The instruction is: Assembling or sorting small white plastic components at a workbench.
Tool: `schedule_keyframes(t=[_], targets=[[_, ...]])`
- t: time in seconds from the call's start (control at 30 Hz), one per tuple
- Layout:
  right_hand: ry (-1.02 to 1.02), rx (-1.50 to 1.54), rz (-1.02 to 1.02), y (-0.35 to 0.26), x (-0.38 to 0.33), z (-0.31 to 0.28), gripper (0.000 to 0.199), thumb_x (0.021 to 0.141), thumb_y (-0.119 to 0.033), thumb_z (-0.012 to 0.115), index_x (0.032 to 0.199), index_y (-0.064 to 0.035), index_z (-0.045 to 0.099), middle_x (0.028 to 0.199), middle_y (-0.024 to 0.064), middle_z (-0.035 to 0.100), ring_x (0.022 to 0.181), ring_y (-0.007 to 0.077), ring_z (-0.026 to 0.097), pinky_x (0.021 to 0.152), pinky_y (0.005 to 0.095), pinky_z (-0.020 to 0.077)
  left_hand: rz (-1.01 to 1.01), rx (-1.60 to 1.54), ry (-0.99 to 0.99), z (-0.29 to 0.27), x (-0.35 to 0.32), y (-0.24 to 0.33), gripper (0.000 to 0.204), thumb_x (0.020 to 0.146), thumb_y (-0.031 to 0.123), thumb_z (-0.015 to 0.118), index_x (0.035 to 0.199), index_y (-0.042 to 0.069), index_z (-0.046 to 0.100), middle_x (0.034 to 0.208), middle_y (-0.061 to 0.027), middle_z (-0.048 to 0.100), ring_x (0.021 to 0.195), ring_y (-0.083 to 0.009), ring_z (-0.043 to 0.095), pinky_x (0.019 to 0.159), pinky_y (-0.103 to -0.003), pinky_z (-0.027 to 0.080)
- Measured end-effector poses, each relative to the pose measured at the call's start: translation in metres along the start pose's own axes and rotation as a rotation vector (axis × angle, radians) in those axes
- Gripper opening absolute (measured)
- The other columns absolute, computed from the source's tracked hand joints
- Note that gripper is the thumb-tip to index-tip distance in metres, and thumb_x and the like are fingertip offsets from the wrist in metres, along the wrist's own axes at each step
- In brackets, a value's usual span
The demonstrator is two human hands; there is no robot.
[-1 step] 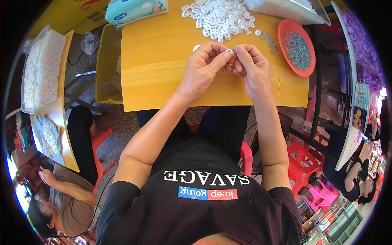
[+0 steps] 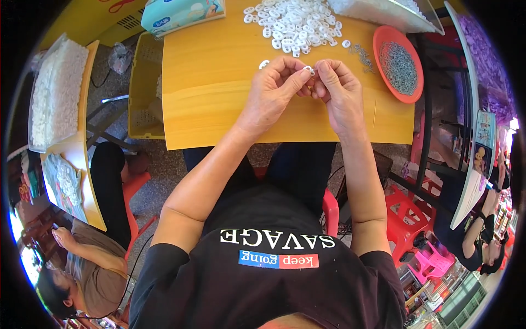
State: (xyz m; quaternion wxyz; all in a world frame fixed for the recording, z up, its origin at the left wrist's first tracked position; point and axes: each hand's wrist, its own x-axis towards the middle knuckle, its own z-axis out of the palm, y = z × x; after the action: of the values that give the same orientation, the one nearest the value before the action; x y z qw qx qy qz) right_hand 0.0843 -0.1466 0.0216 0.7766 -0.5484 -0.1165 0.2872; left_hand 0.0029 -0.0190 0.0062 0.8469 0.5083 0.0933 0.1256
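My left hand (image 2: pixel 274 90) pinches a small white oval plastic piece with holes (image 2: pixel 308 69) between thumb and forefinger. Closed up against it, my right hand (image 2: pixel 338 90) has its thumb and fingertips pressed together at the piece's right side. Whatever those right fingertips hold is too small to make out. Just beyond both hands lies a heap of similar white oval pieces (image 2: pixel 298 27). One stray white piece (image 2: pixel 264 64) rests by my left knuckles. To the right, a round red plate (image 2: pixel 378 41) holds many small grey metal parts (image 2: pixel 402 68).
More metal parts (image 2: pixel 361 57) lie loose beside the plate on the yellow table (image 2: pixel 213 104). A tissue pack (image 2: pixel 183 15) and a clear bin (image 2: pixel 383 13) stand at the far edge. People sit at side tables left and right; a red stool (image 2: pixel 405 214) is at right.
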Motion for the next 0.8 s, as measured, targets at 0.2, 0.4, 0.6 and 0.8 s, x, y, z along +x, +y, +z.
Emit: schedule_keyframes(t=[0.2, 0.4, 0.6, 0.8], targets=[[0.019, -0.126, -0.029, 0.0002, -0.0005, 0.0021, 0.019, 0.094, -0.019, 0.066, 0.096, -0.0005, 0.062, 0.078, -0.0011, 0.060, 0.062, 0.0040, 0.050, 0.058, 0.0189, 0.0423, 0.014, 0.036, -0.002, 0.0013, -0.0004, -0.0002, 0.016, 0.096, 0.016, 0.061, 0.103, 0.001, 0.060, 0.088, -0.0041, 0.066, 0.079, -0.0090, 0.059, 0.075, -0.023, 0.048], [0.043, -0.273, -0.109, 0.0002, -0.0015, 0.0051, 0.019, 0.095, -0.018, 0.065, 0.096, 0.0000, 0.061, 0.079, -0.0001, 0.060, 0.062, 0.0043, 0.051, 0.057, 0.0187, 0.0423, 0.016, 0.088, 0.029, 0.0025, -0.0010, -0.0005, 0.017, 0.096, 0.016, 0.061, 0.102, 0.001, 0.059, 0.087, -0.0036, 0.065, 0.078, -0.0086, 0.059, 0.074, -0.023, 0.048], [0.057, -0.103, -0.053, 0.0036, -0.0007, 0.0015, 0.020, 0.094, -0.019, 0.066, 0.097, 0.0002, 0.061, 0.079, 0.0011, 0.061, 0.062, 0.0044, 0.051, 0.057, 0.0191, 0.0428, 0.007, 0.063, 0.026, 0.0025, -0.0006, 0.0004, 0.017, 0.096, 0.017, 0.062, 0.102, 0.001, 0.059, 0.087, -0.0034, 0.065, 0.077, -0.0085, 0.059, 0.073, -0.022, 0.048], [0.059, -0.218, -0.086, 0.0041, -0.0009, 0.0046, 0.019, 0.094, -0.018, 0.066, 0.096, 0.0008, 0.061, 0.079, 0.0011, 0.061, 0.061, 0.0041, 0.051, 0.055, 0.0185, 0.0424, 0.010, 0.058, 0.026, 0.0024, -0.0017, -0.0001, 0.017, 0.096, 0.016, 0.062, 0.101, 0.000, 0.059, 0.086, -0.0033, 0.065, 0.078, -0.0084, 0.059, 0.074, -0.022, 0.048]])
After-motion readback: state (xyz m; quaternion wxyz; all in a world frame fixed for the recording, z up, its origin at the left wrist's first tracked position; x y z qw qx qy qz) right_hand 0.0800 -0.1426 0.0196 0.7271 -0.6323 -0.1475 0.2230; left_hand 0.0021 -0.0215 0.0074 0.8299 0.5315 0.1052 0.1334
